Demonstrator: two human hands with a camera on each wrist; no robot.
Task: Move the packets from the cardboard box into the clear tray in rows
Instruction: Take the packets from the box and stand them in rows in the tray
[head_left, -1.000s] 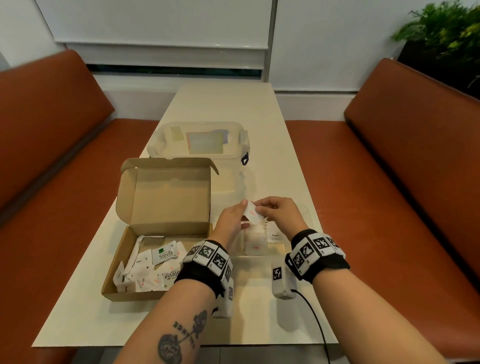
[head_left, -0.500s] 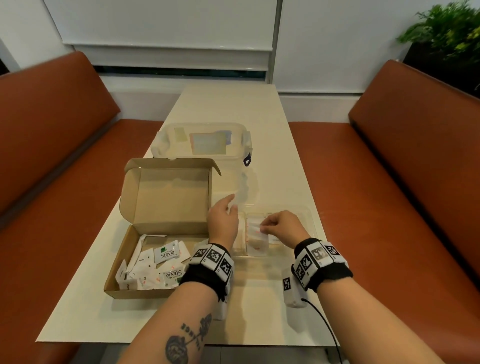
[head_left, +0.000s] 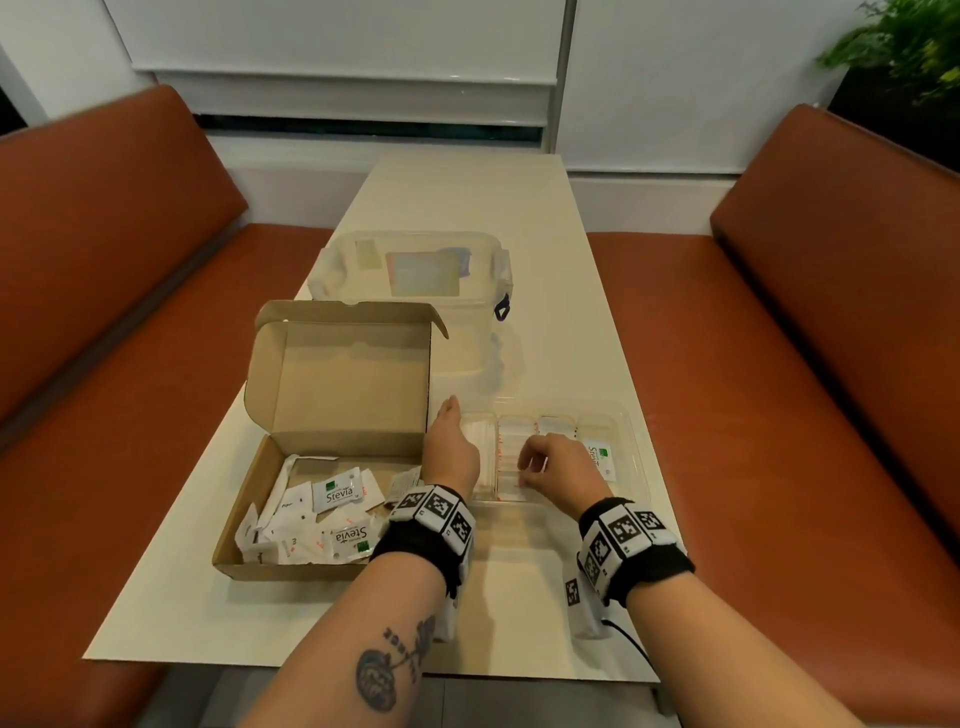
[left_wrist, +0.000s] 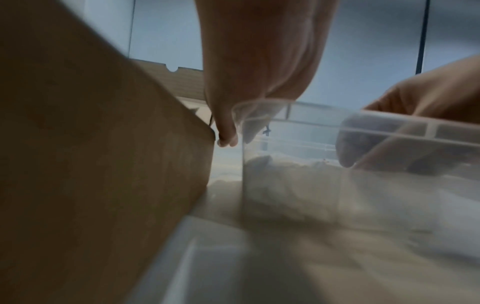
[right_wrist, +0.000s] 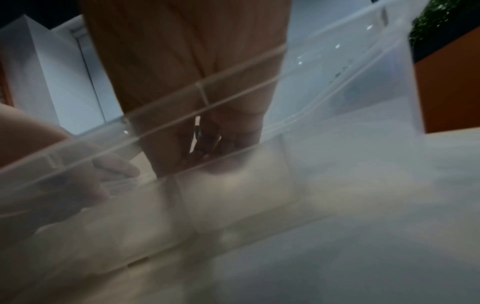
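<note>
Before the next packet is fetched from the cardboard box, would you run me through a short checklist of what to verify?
1. Cardboard box open, lid up: ok.
2. Packets left in the box within reach of the left hand: ok, several lie loose.
3. Left hand free to pick: ok, its fingers lie straight at the left end of the clear tray, holding nothing.
4. Right hand has let go of its packet: cannot tell, its curled fingers sit low in a middle compartment and hide it.
5. Rows in the tray tidy: ok where visible; the part under the right hand is hidden.
6. Tray flat on the table: ok.
</note>
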